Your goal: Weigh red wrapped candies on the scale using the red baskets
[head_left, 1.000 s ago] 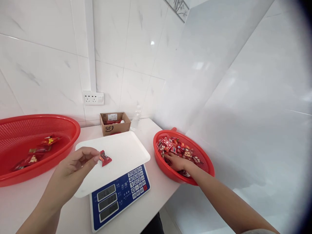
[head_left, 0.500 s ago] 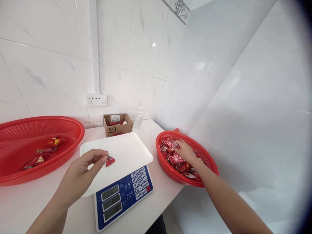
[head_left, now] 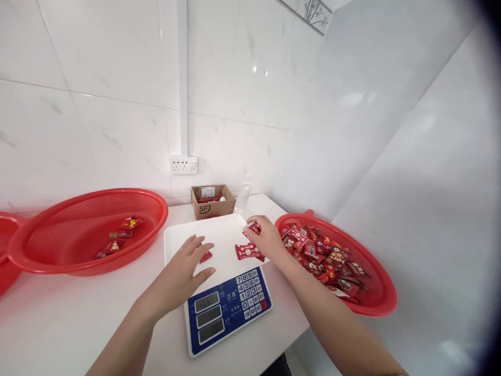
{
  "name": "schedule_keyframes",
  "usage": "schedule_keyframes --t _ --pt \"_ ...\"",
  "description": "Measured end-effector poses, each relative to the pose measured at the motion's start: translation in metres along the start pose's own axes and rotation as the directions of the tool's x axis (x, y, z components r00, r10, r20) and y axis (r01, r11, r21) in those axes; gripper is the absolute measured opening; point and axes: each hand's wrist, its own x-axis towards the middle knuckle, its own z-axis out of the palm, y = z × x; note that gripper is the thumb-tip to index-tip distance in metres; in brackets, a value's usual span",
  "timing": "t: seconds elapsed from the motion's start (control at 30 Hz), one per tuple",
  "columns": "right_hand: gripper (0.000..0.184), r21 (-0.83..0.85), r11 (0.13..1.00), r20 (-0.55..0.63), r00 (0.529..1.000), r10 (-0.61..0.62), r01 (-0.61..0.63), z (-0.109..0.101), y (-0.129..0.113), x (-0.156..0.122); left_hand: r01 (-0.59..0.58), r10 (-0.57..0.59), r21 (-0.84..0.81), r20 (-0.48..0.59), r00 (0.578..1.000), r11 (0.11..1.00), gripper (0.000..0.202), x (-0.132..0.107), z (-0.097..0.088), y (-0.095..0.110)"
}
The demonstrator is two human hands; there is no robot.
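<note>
My left hand is over the white tray of a digital scale, fingers spread. A small red packet lies on the tray by its fingertips. At the tray's right side, my right hand pinches a red snack packet. Just below those fingers is a red packet with white dots; I cannot tell whether it is gripped too or rests on the tray. To the right, a red plastic basket holds many red wrapped snacks.
Another red basket on the left contains several packets, with part of a further red basket at the left edge. Behind the scale stand a cardboard box and a clear bottle. A wall socket is above.
My right hand has moved left from the right basket to the tray, bringing red packets. My left hand has let go of its small packet and spread its fingers. The view has shifted left.
</note>
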Motion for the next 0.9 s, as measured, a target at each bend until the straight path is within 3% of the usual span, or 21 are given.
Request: schedule_keyframes --t 0.13,0.27,0.53,0.7,0.9 --pt "0.024 0.106 0.994 0.048 0.998 -0.038 0.033 0.039 -0.023 0.001 0.017 -0.023 0.090 0.065 0.998 0.996 0.054 -0.001 0.003 -0.004" --pt "0.026 0.166 0.986 0.056 0.998 -0.026 0.017 0.055 -0.025 0.007 -0.024 0.013 0.126 0.085 0.996 0.992 0.053 0.000 0.003 -0.002" --pt "0.036 0.219 0.975 0.102 0.995 0.010 -0.033 0.054 -0.012 0.007 -0.129 0.098 0.156 0.190 0.977 0.979 0.042 0.005 0.015 -0.001" --pt "0.037 0.226 0.974 0.121 0.992 -0.017 -0.011 0.053 -0.004 0.004 -0.068 0.045 0.251 0.095 0.994 0.966 0.045 0.010 0.024 -0.007" --pt "0.035 0.235 0.972 0.032 0.999 0.001 -0.009 0.044 0.000 0.006 0.054 -0.066 0.364 0.022 0.998 0.930 0.051 0.015 0.027 -0.010"
